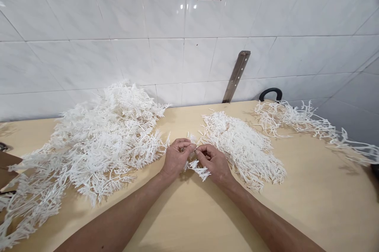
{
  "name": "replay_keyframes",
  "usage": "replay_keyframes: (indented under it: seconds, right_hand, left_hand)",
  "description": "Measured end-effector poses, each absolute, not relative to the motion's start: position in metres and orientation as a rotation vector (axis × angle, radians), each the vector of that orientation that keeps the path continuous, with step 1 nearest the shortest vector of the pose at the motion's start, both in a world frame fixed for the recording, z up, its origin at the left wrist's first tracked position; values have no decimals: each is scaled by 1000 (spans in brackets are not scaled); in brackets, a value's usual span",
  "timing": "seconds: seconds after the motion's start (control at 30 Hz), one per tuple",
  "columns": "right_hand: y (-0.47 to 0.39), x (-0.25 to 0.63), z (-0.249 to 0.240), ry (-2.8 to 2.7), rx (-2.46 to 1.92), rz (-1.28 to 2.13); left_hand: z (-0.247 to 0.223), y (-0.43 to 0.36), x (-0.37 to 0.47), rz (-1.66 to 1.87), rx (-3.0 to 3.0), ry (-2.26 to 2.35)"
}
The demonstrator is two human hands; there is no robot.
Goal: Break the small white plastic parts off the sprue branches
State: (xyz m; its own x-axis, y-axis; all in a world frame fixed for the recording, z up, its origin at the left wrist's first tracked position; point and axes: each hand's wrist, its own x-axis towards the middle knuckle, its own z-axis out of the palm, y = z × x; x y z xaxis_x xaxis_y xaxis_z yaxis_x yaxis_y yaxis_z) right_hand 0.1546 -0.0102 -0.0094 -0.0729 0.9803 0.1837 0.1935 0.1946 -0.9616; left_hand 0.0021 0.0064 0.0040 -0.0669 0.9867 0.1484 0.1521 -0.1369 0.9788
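Over the middle of the table, my left hand (177,156) and my right hand (213,161) meet with fingertips pinched close together. Between them they grip a white plastic sprig (200,170) with thin needle-like branches; part of it is hidden behind the fingers. To the left lies a large heap of similar white plastic sprigs (106,137). Just right of my right hand is a flatter pile of short white pieces (239,147). Farther right, bare branching white stems (299,119) lie tangled along the table.
The light wooden table (183,220) runs back to a white tiled wall (177,62). A metal bracket (237,76) stands upright against the wall, and a black curved handle (270,93) rises behind the stems. A brown box-like object (8,169) is at the left edge.
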Motion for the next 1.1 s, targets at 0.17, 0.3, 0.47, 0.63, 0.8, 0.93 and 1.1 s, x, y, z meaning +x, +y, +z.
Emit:
replay_keyframes:
  seconds: [0.17,0.3,0.47,0.63,0.8,0.93,1.1]
  right_hand:
    - [-10,154,-11,-1480,-1187,1010]
    - [-8,152,-16,-1477,-1211,988]
    - [-5,151,-20,-1517,-1291,893]
    - [-5,151,-21,-1528,-1278,927]
    - [-9,149,-20,-1614,-1124,820]
    - [-18,143,-14,-1748,-986,664]
    - [-14,152,-15,-1597,-1150,676]
  left_hand:
    - [5,5,3,1285,1405,1322]
    - [4,5,3,1293,1405,1340]
    - [3,3,3,1280,1410,1328]
    - [0,3,5,1277,1429,1314]
    - [-2,5,6,1260,1428,1319]
    - [4,9,1,1278,1332,1337]
    - [12,10,-4,1280,1269,1269]
